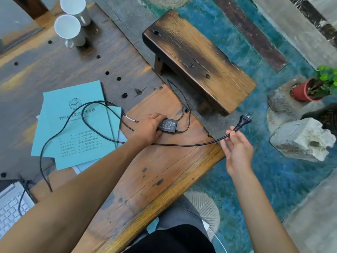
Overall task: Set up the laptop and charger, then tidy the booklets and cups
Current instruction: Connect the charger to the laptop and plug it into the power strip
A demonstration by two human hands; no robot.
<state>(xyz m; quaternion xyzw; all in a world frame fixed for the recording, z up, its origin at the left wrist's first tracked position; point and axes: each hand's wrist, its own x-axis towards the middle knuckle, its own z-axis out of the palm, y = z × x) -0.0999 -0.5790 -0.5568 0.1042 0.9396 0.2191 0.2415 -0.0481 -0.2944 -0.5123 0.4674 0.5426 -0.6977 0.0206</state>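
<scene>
1. Nearest, at the lower left corner, a white laptop (11,209) lies open with only part of its keyboard in view; a thin black cable (42,154) runs up from beside it.
2. The wooden table (145,179) carries everything else, and both bare forearms reach out over it.
3. The right hand (237,150) is held out past the table's right edge, above the blue floor (273,179). Thumb and forefinger pinch the cord just behind the black plug (243,122); the other fingers are loosely spread. The plug's prongs point up and to the right.
4. From that pinch the cord runs left across the table, passing under the left forearm.
5. The left hand (148,127) rests on the table with its fingers curled round the left end of the black charger brick (167,126), which lies flat with its label up.
6. Left of the brick, the cable loops over 2 teal booklets (76,125) that overlap askew, with white sheets showing beneath them.
7. Farther off, at the table's upper left, 2 white cups (70,19) stand upright just beside each other.
8. Beyond the table's right side stands a dark wooden bench (197,59).
9. To the far right, a red pot (302,91) with a green plant sits among pale rocks (302,137).
</scene>
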